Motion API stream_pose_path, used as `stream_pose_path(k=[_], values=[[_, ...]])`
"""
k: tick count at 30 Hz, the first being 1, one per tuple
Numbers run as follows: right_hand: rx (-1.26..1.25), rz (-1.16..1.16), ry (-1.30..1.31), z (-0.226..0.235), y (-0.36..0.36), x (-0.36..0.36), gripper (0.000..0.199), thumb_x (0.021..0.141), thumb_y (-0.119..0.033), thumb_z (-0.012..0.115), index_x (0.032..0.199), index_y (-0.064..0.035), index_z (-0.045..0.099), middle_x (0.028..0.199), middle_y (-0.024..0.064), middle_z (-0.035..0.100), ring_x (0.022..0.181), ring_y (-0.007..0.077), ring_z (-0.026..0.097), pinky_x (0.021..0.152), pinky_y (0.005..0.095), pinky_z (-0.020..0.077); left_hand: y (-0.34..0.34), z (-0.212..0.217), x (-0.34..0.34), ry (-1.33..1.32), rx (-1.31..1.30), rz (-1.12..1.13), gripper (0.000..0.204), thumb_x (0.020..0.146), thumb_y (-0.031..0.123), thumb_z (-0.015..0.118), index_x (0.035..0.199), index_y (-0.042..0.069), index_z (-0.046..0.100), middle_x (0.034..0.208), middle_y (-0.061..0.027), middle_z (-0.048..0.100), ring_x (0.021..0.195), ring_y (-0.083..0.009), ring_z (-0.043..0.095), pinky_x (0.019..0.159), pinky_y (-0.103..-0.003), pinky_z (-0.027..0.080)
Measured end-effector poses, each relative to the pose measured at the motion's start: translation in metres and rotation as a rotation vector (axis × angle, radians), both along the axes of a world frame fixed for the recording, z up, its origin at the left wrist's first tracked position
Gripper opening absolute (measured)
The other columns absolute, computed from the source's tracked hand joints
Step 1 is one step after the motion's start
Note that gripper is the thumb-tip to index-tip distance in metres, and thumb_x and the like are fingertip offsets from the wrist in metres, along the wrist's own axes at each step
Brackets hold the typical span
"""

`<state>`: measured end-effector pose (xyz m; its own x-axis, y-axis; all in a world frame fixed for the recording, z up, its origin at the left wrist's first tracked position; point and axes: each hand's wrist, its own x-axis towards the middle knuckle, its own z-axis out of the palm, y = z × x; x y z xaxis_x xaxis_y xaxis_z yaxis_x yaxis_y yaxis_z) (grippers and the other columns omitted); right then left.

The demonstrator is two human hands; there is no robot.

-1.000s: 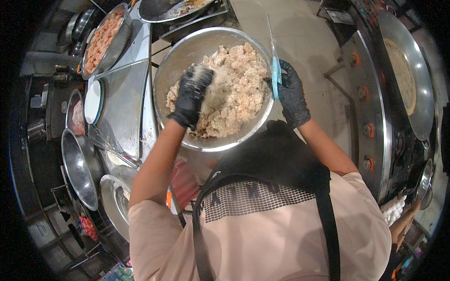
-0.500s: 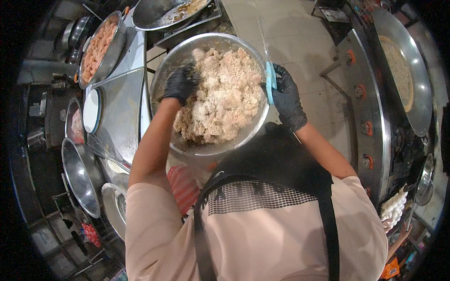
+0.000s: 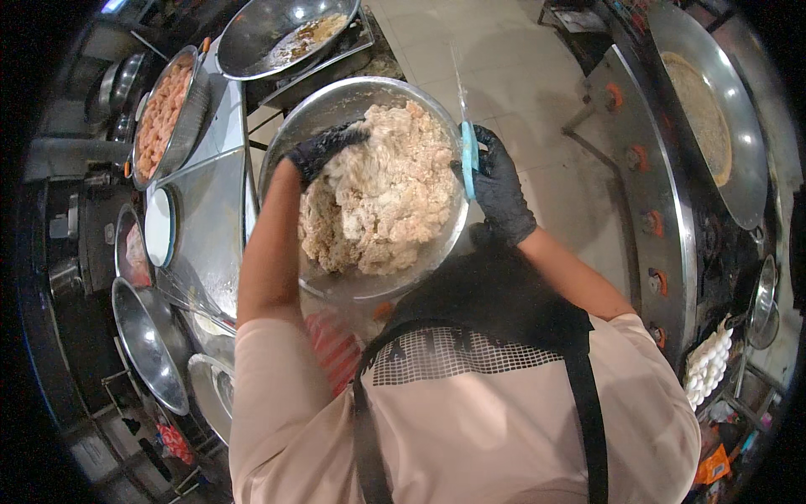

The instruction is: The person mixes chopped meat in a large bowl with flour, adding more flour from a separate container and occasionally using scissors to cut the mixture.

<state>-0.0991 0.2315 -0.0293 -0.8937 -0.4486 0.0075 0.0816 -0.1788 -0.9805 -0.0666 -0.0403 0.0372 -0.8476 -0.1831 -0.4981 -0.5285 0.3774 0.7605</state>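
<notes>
A large metal bowl [image 3: 290, 126] in front of me holds a heap of pale, flour-coated pieces [image 3: 395, 193] that look like raw meat. My left hand [image 3: 323, 153], in a black glove, is inside the bowl at its left side. Its fingers stretch across the top of the heap, somewhat smeared by motion. At the bowl's right rim, my black-gloved right hand [image 3: 497, 186] is closed round a turquoise, edge-on thing [image 3: 468, 160] with a thin, clear upper part. Its kind is unclear, and I cannot tell whether those fingers also grip the rim.
Left stand a metal basin of raw orange-pink pieces [image 3: 165, 118], a white round lid [image 3: 159, 227], a whisk [image 3: 197, 302] and an empty-looking metal bowl [image 3: 151, 336]. A wok [image 3: 281, 38] sits at the far side. A stove [image 3: 651, 168] bears a large pan of oil [image 3: 697, 109] on the right.
My left hand has swept across the heap, its fingers now stretched out to the right. The bowl and my right hand appear slightly lower and farther left in view.
</notes>
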Motion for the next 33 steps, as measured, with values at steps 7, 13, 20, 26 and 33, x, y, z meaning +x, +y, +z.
stream_pose_path(k=[7, 13, 20, 26, 33], values=[[0.022, 0.049, 0.002, -0.009, 0.002, -0.005, 0.05, 0.081, -0.006, 0.063, 0.126, -0.003, 0.042, 0.114, 0.0101, 0.054, 0.105, 0.0178, 0.052, 0.091, 0.0313, 0.0426, -0.047, -0.005, -0.034, -0.052, -0.237, -0.367, 0.035, 0.087, 0.032, 0.059, 0.111, 0.006, 0.062, 0.105, -0.0066, 0.065, 0.092, -0.0142, 0.058, 0.085, -0.029, 0.046], [0.011, 0.043, 0.005, -0.004, 0.002, -0.003, 0.05, 0.081, -0.004, 0.063, 0.126, -0.0027, 0.042, 0.114, 0.0093, 0.054, 0.106, 0.017, 0.052, 0.091, 0.031, 0.0424, 0.009, -0.065, -0.063, 0.417, -0.401, -0.765, 0.034, 0.091, 0.015, 0.046, 0.123, 0.004, 0.051, 0.131, -0.0169, 0.046, 0.122, -0.0288, 0.043, 0.105, -0.037, 0.031], [-0.029, 0.05, -0.089, -0.009, 0.004, -0.006, 0.051, 0.08, -0.003, 0.063, 0.126, -0.0026, 0.042, 0.111, 0.0091, 0.056, 0.101, 0.0168, 0.054, 0.089, 0.0309, 0.044, 0.008, -0.018, 0.039, 0.355, -0.539, -0.603, 0.044, 0.069, 0.032, 0.073, 0.104, 0.009, 0.061, 0.123, -0.0186, 0.051, 0.121, -0.0348, 0.043, 0.106, -0.04, 0.03], [0.093, 0.092, 0.053, -0.003, -0.003, -0.031, 0.048, 0.077, -0.011, 0.067, 0.121, -0.0032, 0.047, 0.109, 0.0122, 0.059, 0.097, 0.0193, 0.058, 0.085, 0.0325, 0.046, -0.047, -0.008, 0.019, 0.34, -0.567, -0.356, 0.033, 0.08, 0.022, 0.063, 0.109, 0.009, 0.06, 0.118, -0.0139, 0.057, 0.11, -0.0315, 0.051, 0.094, -0.038, 0.04], [0.266, -0.055, 0.103, -0.007, 0.0, -0.001, 0.044, 0.077, -0.011, 0.067, 0.117, -0.0032, 0.049, 0.107, 0.0123, 0.06, 0.097, 0.0192, 0.06, 0.082, 0.0315, 0.0469, -0.012, -0.068, -0.034, 0.293, -0.645, -0.528, 0.044, 0.092, 0.035, 0.049, 0.126, 0.007, 0.05, 0.125, -0.0154, 0.053, 0.117, -0.0294, 0.049, 0.102, -0.035, 0.034]])
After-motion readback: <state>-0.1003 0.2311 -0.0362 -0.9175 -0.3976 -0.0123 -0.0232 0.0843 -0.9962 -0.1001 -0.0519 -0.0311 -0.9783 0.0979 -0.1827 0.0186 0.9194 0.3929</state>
